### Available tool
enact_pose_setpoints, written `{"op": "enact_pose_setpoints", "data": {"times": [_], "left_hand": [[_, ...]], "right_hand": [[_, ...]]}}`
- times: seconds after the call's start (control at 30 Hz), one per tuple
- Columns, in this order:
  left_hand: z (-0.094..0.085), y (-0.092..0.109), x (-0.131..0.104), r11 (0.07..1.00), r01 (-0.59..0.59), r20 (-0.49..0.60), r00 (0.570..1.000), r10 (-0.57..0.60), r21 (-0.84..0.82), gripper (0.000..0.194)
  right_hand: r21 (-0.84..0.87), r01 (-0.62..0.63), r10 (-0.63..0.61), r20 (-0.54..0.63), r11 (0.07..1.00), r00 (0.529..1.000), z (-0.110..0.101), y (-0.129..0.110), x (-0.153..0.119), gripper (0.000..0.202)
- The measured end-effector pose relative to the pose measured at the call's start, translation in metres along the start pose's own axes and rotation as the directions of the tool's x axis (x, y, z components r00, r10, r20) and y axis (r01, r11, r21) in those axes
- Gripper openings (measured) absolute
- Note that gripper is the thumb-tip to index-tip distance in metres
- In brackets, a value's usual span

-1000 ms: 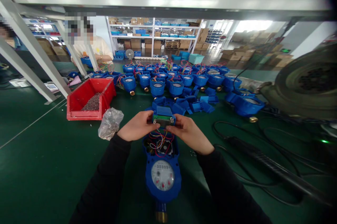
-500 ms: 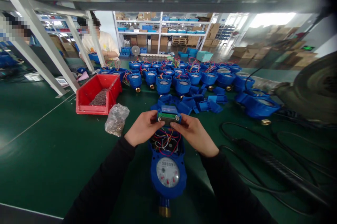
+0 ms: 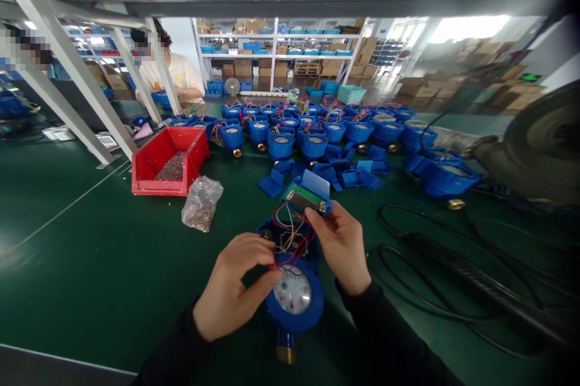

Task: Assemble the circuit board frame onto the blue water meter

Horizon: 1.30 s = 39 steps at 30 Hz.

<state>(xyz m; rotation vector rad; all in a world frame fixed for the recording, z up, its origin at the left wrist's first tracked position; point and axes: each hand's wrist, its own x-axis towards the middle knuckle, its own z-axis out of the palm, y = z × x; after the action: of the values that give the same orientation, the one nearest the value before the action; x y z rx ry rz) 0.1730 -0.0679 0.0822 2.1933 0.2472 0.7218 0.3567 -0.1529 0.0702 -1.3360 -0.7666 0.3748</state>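
Half a second ago both hands pinched the small blue module with a green circuit board (image 3: 308, 196) from either side above the round blue water meter with a white dial (image 3: 293, 292). Now only the right hand (image 3: 342, 247) has it, fingers closed on its near edge, the module tilted and lifted to the right of the meter's open housing. The left hand (image 3: 235, 289) has dropped nearer and lies against the meter's left side, fingers loosely curled, thumb and forefinger meeting at the bundle of red, yellow and blue wires (image 3: 287, 235) that runs from the housing up to the module. The meter lies flat on the green table (image 3: 90, 265), its brass fitting pointing near. Far left stand a red plastic bin (image 3: 149, 165) and a clear plastic bag (image 3: 202, 203).
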Motion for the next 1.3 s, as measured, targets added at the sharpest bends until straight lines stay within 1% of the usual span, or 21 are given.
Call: {"op": "enact_pose_setpoints", "data": {"times": [0.07,0.1,0.13,0.17,0.2,0.27,0.3,0.33,0.37,0.43,0.5,0.57,0.6,0.7,0.77,0.87,0.93,1.03,1.13,1.23,1.3], "left_hand": [[0.003,0.005,-0.008,0.993,-0.092,0.075,0.993,0.086,0.073,0.007],[0.004,0.006,-0.010,0.990,-0.107,0.092,0.991,0.098,0.094,0.010],[0.005,0.008,-0.010,0.993,-0.077,0.073,0.995,0.070,0.089,0.011],[0.006,0.008,-0.009,0.999,0.001,0.018,1.000,-0.002,0.045,0.011],[0.006,0.009,-0.006,0.994,0.107,-0.049,0.993,-0.109,-0.034,0.014],[0.006,0.008,0.005,0.932,0.302,-0.144,0.932,-0.333,-0.201,0.022],[0.005,0.007,0.013,0.906,0.352,-0.147,0.908,-0.391,-0.236,0.028],[0.006,0.006,0.021,0.907,0.361,-0.139,0.908,-0.395,-0.219,0.034],[0.006,0.005,0.029,0.925,0.338,-0.124,0.924,-0.361,-0.176,0.036],[0.005,0.003,0.043,0.962,0.256,-0.115,0.957,-0.265,-0.090,0.025],[0.002,0.004,0.052,0.975,0.209,-0.133,0.967,-0.216,-0.070,0.009],[-0.004,0.005,0.058,0.957,0.244,-0.122,0.957,-0.264,-0.157,0.009],[-0.008,0.006,0.060,0.933,0.275,-0.086,0.950,-0.302,-0.233,0.012],[-0.020,0.007,0.063,0.818,0.335,0.086,0.938,-0.335,-0.468,0.017],[-0.024,0.006,0.065,0.775,0.352,0.161,0.935,-0.316,-0.525,0.018],[-0.023,0.005,0.069,0.789,0.414,0.217,0.910,-0.353,-0.454,0.027],[-0.018,0.006,0.070,0.816,0.440,0.214,0.898,-0.385,-0.376,0.033],[-0.008,0.011,0.067,0.855,0.433,0.138,0.901,-0.411,-0.285,0.037],[0.004,0.016,0.060,0.901,0.397,0.078,0.918,-0.389,-0.177,0.038],[0.010,0.017,0.053,0.922,0.372,0.126,0.925,-0.359,-0.108,0.038],[0.008,0.016,0.052,0.916,0.381,0.177,0.917,-0.358,-0.122,0.039]], "right_hand": [[0.019,-0.001,0.002,-0.031,1.000,1.000,0.002,0.001,-0.002,0.026],[0.031,-0.002,0.003,-0.042,1.000,0.999,0.004,0.001,-0.003,0.027],[0.044,-0.002,0.005,-0.047,0.999,0.999,0.006,0.001,-0.004,0.028],[0.057,-0.003,0.005,-0.047,0.998,0.999,0.009,0.001,-0.006,0.028],[0.069,0.000,0.004,-0.044,0.998,0.999,0.011,0.000,-0.007,0.028],[0.088,0.006,-0.003,-0.034,0.996,0.999,0.016,-0.004,-0.009,0.028],[0.094,0.008,-0.006,-0.030,0.996,1.000,0.017,-0.005,-0.010,0.027],[0.098,0.010,-0.008,-0.027,0.995,1.000,0.019,-0.007,-0.011,0.026],[0.100,0.012,-0.009,-0.028,0.995,1.000,0.019,-0.008,-0.012,0.026],[0.100,0.012,-0.008,-0.040,0.995,0.999,0.019,-0.009,-0.013,0.025],[0.098,0.013,-0.007,-0.064,0.995,0.998,0.017,-0.008,-0.014,0.026],[0.096,0.011,-0.003,-0.084,0.995,0.996,0.014,-0.006,-0.014,0.028],[0.095,0.010,-0.001,-0.091,0.995,0.996,0.013,-0.005,-0.015,0.028],[0.094,0.006,0.004,-0.097,0.996,0.995,0.012,-0.004,-0.015,0.030],[0.095,0.007,0.002,-0.102,0.995,0.995,0.013,-0.004,-0.015,0.029],[0.098,0.011,-0.001,-0.105,0.995,0.994,0.014,-0.005,-0.015,0.028],[0.103,0.013,-0.002,-0.103,0.995,0.995,0.014,-0.005,-0.016,0.027],[0.108,0.012,-0.001,-0.103,0.994,0.995,0.014,-0.007,-0.016,0.027],[0.115,0.009,0.002,-0.097,0.993,0.995,0.015,-0.007,-0.017,0.027],[0.136,0.019,-0.008,-0.080,0.991,0.997,0.016,-0.006,-0.018,0.026],[0.150,0.021,-0.011,-0.067,0.989,0.998,0.016,-0.005,-0.017,0.025]]}}
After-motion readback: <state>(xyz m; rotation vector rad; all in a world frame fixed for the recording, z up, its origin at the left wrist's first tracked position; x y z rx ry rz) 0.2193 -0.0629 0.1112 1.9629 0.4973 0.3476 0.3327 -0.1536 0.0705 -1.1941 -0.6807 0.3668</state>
